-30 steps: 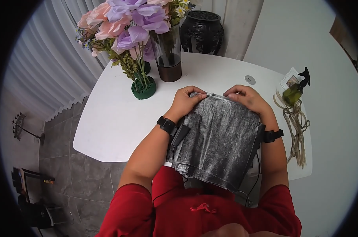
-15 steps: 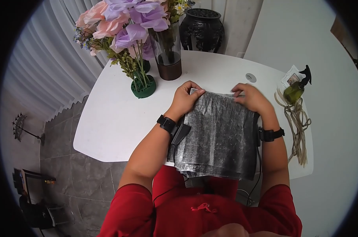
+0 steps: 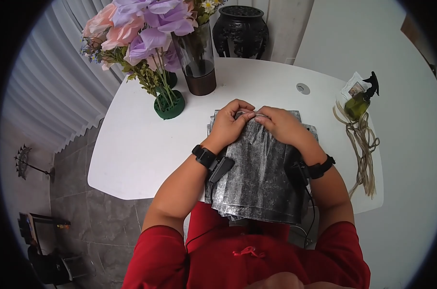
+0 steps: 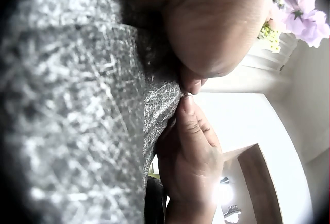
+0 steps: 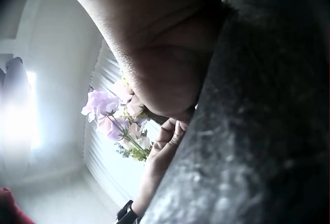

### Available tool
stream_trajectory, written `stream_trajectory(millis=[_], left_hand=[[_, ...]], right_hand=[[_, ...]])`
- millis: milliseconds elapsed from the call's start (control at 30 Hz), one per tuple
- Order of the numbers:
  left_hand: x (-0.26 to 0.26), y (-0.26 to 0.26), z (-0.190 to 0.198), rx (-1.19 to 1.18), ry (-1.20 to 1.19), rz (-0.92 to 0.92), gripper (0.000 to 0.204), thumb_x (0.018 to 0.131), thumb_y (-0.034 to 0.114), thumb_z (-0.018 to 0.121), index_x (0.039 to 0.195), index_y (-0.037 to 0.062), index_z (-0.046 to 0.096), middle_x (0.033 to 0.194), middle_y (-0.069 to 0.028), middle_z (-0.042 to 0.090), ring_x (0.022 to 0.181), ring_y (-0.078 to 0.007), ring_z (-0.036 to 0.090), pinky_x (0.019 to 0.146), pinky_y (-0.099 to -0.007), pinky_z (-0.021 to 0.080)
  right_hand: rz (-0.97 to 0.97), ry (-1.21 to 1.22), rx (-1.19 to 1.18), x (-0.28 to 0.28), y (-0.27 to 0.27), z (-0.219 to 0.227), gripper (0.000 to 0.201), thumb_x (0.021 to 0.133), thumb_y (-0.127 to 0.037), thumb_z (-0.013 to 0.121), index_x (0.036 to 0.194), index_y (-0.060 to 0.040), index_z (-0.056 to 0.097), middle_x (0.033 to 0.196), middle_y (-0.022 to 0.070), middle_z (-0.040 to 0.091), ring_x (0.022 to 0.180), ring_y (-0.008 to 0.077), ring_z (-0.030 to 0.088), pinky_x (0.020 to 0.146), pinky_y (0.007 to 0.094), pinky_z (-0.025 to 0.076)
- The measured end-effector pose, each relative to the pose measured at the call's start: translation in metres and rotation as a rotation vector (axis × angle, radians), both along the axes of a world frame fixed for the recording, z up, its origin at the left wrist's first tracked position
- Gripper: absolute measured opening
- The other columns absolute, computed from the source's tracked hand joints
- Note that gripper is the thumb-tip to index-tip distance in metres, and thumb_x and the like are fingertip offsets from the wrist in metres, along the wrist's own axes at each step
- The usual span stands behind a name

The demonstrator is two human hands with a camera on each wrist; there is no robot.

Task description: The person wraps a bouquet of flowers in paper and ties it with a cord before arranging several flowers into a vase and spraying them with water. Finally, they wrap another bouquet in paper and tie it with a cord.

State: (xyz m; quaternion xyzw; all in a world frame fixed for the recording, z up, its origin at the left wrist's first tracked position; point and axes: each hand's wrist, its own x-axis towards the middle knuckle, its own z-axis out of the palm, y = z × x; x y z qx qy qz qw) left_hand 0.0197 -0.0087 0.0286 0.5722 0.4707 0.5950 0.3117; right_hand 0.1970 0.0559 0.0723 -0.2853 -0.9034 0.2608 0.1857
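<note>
Black-and-silver streaked sheet material (image 3: 259, 168) hangs from both hands over the near table edge in the head view, with more layers of it behind. My left hand (image 3: 229, 124) pinches its top edge between thumb and fingers. Close beside it, my right hand (image 3: 282, 124) pinches the same edge, the fingertips of the two hands nearly meeting. In the left wrist view the streaked sheet (image 4: 77, 121) fills the left side, and the right hand (image 4: 193, 157) grips its edge. The right wrist view shows the left hand (image 5: 164, 152) at the far edge of the sheet (image 5: 242, 147).
On the white table (image 3: 131, 159) stand a glass vase (image 3: 195, 62) and artificial flowers in a green base (image 3: 169, 105) at the back left. At the right lie a green pump bottle (image 3: 357, 106) and beige strands (image 3: 362, 154). A black stand (image 3: 241, 31) is behind the table.
My right hand has moved left along the top edge, up to my left hand, and now pinches the sheet. Layers behind the front sheet have come into view at the upper right.
</note>
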Motion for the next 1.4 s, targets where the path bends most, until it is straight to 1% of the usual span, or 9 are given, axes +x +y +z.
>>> stream_trajectory(millis=[67, 233, 600, 667, 733, 867, 1000, 1200, 1400], left_hand=[[-0.003, 0.001, 0.002, 0.011, -0.011, 0.002, 0.016, 0.085, 0.009, 0.066, 0.098, 0.0011, 0.060, 0.091, -0.0033, 0.064, 0.087, -0.0090, 0.059, 0.078, -0.0233, 0.046], [-0.015, 0.006, 0.002, -0.083, 0.035, 0.141, 0.014, 0.085, 0.007, 0.066, 0.096, 0.0010, 0.061, 0.087, -0.0029, 0.065, 0.083, -0.0088, 0.059, 0.077, -0.0223, 0.046], [-0.038, 0.008, 0.003, -0.168, 0.026, 0.093, 0.012, 0.083, 0.005, 0.067, 0.093, 0.0006, 0.061, 0.086, -0.0017, 0.064, 0.082, -0.0076, 0.058, 0.077, -0.0216, 0.046], [-0.038, 0.007, 0.007, -0.144, 0.008, 0.044, 0.013, 0.083, 0.005, 0.067, 0.093, 0.0009, 0.060, 0.086, -0.0015, 0.063, 0.082, -0.0073, 0.058, 0.077, -0.0213, 0.046], [-0.036, 0.003, 0.012, -0.083, -0.170, -0.186, 0.013, 0.083, 0.005, 0.067, 0.094, 0.0024, 0.059, 0.086, -0.0008, 0.063, 0.082, -0.0074, 0.058, 0.078, -0.0212, 0.046], [-0.028, -0.007, 0.015, -0.205, -0.282, -0.411, 0.012, 0.085, 0.007, 0.066, 0.095, 0.0028, 0.060, 0.090, -0.0014, 0.063, 0.085, -0.0076, 0.059, 0.079, -0.0205, 0.048], [-0.032, -0.003, 0.008, -0.326, -0.267, -0.586, 0.014, 0.084, 0.008, 0.067, 0.096, 0.0027, 0.061, 0.089, -0.0014, 0.064, 0.083, -0.0068, 0.060, 0.079, -0.0195, 0.048], [-0.029, 0.001, 0.005, -0.389, -0.034, -0.435, 0.018, 0.083, 0.009, 0.069, 0.099, 0.0028, 0.062, 0.087, 0.0005, 0.065, 0.082, -0.0059, 0.060, 0.078, -0.0206, 0.047], [-0.034, -0.003, 0.013, -0.337, 0.047, -0.472, 0.025, 0.078, 0.004, 0.072, 0.100, 0.0029, 0.061, 0.094, -0.0003, 0.064, 0.089, -0.0076, 0.060, 0.084, -0.0217, 0.047]], right_hand=[[-0.010, -0.142, -0.032, 0.007, 0.005, 0.014, 0.025, 0.091, -0.027, 0.054, 0.099, -0.0044, 0.060, 0.086, 0.0175, 0.063, 0.083, 0.0354, 0.060, 0.074, 0.0404, 0.047], [0.032, -0.228, -0.195, 0.040, 0.039, 0.023, 0.023, 0.091, -0.024, 0.058, 0.089, -0.0022, 0.062, 0.070, 0.0067, 0.057, 0.071, 0.0150, 0.053, 0.071, 0.0283, 0.043], [-0.213, -0.134, -0.422, 0.124, 0.098, 0.034, 0.021, 0.085, -0.022, 0.065, 0.085, -0.0010, 0.065, 0.074, 0.0015, 0.063, 0.068, 0.0130, 0.056, 0.067, 0.0295, 0.047], [-0.374, -0.134, -0.319, 0.128, 0.105, 0.030, 0.017, 0.084, -0.018, 0.064, 0.085, -0.0009, 0.064, 0.073, 0.0045, 0.065, 0.066, 0.0164, 0.059, 0.066, 0.0320, 0.048], [-0.655, -0.211, 0.241, 0.128, 0.106, 0.022, 0.014, 0.084, -0.014, 0.062, 0.087, -0.0010, 0.064, 0.073, 0.0087, 0.066, 0.069, 0.0210, 0.062, 0.067, 0.0335, 0.049], [-0.172, 0.096, -0.199, 0.066, 0.081, 0.010, 0.034, 0.083, -0.016, 0.067, 0.112, -0.0004, 0.060, 0.106, 0.0128, 0.063, 0.097, 0.0223, 0.059, 0.085, 0.0324, 0.046], [-0.037, -0.231, 0.221, 0.037, 0.054, -0.020, 0.050, 0.069, -0.021, 0.079, 0.112, -0.0054, 0.061, 0.098, 0.0117, 0.063, 0.097, 0.0222, 0.058, 0.087, 0.0340, 0.045], [-0.233, -0.214, -0.135, 0.045, 0.071, -0.014, 0.024, 0.070, -0.012, 0.076, 0.084, 0.0009, 0.062, 0.085, 0.0126, 0.063, 0.076, 0.0241, 0.060, 0.070, 0.0335, 0.048], [-0.285, -0.151, 0.009, 0.058, 0.082, -0.017, 0.017, 0.074, -0.012, 0.073, 0.083, -0.0009, 0.063, 0.080, 0.0113, 0.062, 0.073, 0.0239, 0.059, 0.070, 0.0332, 0.047]])
